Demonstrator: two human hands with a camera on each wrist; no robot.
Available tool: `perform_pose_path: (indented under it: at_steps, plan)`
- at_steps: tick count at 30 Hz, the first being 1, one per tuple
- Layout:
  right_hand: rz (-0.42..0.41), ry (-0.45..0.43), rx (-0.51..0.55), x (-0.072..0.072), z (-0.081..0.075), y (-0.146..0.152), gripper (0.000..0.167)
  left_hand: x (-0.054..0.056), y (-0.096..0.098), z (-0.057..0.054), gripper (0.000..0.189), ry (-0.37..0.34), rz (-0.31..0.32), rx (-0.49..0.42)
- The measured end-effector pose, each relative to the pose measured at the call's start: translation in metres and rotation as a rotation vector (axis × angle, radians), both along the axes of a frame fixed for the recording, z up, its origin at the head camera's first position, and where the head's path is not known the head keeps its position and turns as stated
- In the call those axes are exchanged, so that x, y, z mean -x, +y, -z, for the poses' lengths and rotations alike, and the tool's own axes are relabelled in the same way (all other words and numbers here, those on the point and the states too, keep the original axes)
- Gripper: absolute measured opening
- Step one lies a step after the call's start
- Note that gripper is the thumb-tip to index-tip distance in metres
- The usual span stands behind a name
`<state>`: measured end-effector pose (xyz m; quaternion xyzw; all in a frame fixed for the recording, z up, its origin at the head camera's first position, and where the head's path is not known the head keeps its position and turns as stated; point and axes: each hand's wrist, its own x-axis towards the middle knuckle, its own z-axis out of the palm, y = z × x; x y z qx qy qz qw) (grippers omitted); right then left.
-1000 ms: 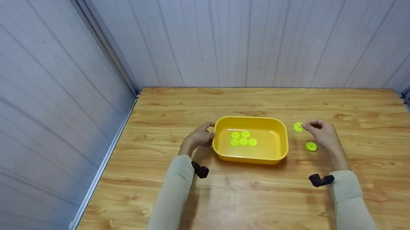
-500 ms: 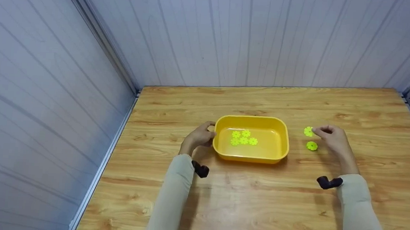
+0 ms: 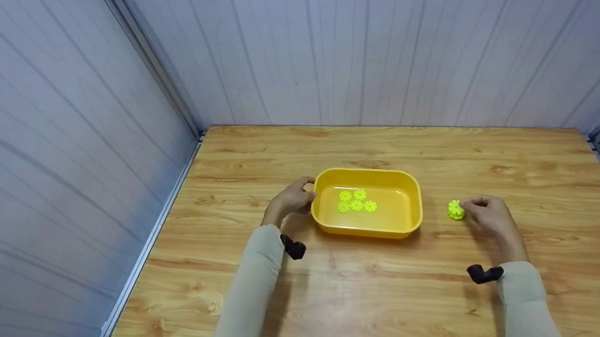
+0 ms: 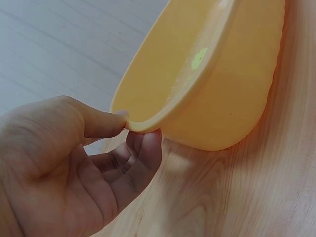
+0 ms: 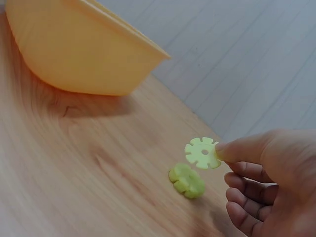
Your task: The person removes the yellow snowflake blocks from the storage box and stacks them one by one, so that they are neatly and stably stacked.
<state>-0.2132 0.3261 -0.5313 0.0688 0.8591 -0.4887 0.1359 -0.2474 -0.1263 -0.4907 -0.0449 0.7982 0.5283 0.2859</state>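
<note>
At the left end of a yellow plastic basin [image 3: 364, 233], my left hand [image 3: 293, 200] pinches the rim; in the left wrist view the thumb is on top with curled fingers [image 4: 148, 153] beneath. Between thumb and fingertips of my right hand [image 3: 489, 213] is a flat yellow-green notched disc [image 5: 201, 152] with a small hole in its middle. It hangs close over a short stack of matching discs [image 5: 186, 181] on the table and overlaps that stack in the head view. Several more notched discs [image 3: 356, 205] lie flat on the basin floor, toward its left side.
The wood-grain table [image 3: 365, 297] runs back to a pale panelled wall [image 3: 341, 54], with another wall [image 3: 66, 145] along the left. A dark wrist mount [image 3: 484, 274] sticks out from each sleeve. The basin stands left of the disc stack.
My right hand has moved the disc right and then nearer, from the stack's far left to over it. The left hand keeps its grip on the basin, which has not visibly moved.
</note>
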Motion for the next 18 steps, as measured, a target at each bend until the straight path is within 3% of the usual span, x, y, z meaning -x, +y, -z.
perform_pose_path:
  at_steps: [18]
  plan:
    - [0.008,-0.046,-0.026,-0.003,0.003,-0.001,0.052,0.0008,-0.0002,0.0012,0.047,0.007,0.007,-0.002]
